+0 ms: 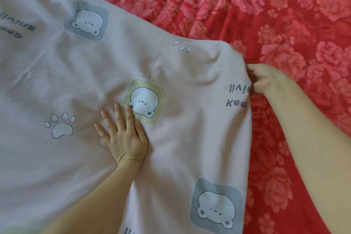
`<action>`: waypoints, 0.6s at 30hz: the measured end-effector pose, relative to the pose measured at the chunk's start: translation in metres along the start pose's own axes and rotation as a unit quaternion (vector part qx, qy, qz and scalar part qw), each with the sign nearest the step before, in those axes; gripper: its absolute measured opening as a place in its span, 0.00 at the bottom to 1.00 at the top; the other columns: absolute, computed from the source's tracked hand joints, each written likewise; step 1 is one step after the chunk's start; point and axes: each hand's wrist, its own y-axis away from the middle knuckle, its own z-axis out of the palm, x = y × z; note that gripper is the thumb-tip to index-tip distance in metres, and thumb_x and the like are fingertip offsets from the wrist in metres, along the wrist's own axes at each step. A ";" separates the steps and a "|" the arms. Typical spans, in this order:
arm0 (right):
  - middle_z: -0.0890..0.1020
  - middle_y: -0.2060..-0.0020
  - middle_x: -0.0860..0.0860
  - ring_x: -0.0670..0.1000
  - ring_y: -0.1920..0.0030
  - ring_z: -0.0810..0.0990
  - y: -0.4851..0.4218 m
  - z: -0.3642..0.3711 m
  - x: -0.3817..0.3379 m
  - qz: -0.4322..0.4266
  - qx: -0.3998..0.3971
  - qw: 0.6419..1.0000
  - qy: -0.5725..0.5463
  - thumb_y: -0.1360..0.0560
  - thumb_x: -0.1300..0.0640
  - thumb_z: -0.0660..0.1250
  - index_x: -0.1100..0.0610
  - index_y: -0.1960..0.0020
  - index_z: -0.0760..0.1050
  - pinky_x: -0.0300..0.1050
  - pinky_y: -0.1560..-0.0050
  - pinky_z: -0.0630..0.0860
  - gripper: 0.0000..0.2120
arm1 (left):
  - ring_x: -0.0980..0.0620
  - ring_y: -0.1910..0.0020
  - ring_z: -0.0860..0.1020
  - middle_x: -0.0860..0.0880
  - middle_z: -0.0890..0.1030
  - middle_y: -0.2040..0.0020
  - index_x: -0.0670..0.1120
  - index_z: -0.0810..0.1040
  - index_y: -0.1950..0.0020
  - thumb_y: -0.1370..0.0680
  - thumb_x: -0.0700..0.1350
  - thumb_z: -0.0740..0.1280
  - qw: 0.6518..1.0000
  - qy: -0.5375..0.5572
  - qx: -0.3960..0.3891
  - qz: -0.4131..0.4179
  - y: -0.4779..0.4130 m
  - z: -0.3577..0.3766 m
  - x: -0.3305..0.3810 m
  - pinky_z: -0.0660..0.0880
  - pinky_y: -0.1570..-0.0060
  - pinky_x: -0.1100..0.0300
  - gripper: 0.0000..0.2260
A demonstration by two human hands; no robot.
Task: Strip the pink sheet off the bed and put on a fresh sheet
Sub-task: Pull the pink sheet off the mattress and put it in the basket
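A pale pink bear-print sheet [171, 66] lies spread over a bed's red floral cover [284, 15]. The left hand [123, 138] presses flat on it, fingers straight; the right hand [266, 80] pinches its right edge. Soft, light and limp, it likely handles best by edges or corners.

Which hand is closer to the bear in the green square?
Left. The left hand lies flat on the pink sheet, a fingertip touching the green bear square. The right hand is away to its right, pinching the sheet's edge.

Pale bear-print sheet [95, 74] overlies red floral sheet [284, 15].
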 end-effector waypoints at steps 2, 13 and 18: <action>0.79 0.78 0.50 0.48 0.78 0.79 0.005 0.000 -0.004 0.012 -0.021 1.000 0.000 0.40 0.63 0.76 0.60 0.74 0.76 0.40 0.79 0.76 0.10 | 0.37 0.24 0.48 0.45 0.57 0.23 0.49 0.60 0.24 0.22 0.53 0.46 1.000 -0.001 0.001 0.000 0.000 -0.001 0.000 0.32 0.29 0.44 0.26; 0.82 0.59 0.55 0.56 0.57 0.79 0.022 -0.020 -0.042 -0.470 0.375 0.720 0.346 0.36 0.72 0.60 0.61 0.52 0.78 0.41 0.58 0.68 0.17 | 0.37 0.24 0.48 0.46 0.58 0.23 0.49 0.62 0.25 0.22 0.53 0.46 1.000 0.001 -0.006 -0.011 0.001 -0.002 0.001 0.33 0.29 0.44 0.26; 0.81 0.70 0.47 0.45 0.68 0.79 0.024 -0.018 -0.037 -0.413 0.136 0.901 -0.006 0.33 0.65 0.72 0.55 0.54 0.73 0.37 0.62 0.74 0.12 | 0.37 0.24 0.49 0.45 0.59 0.24 0.49 0.62 0.25 0.22 0.52 0.47 1.000 0.001 -0.004 -0.014 0.000 -0.003 0.003 0.31 0.29 0.46 0.26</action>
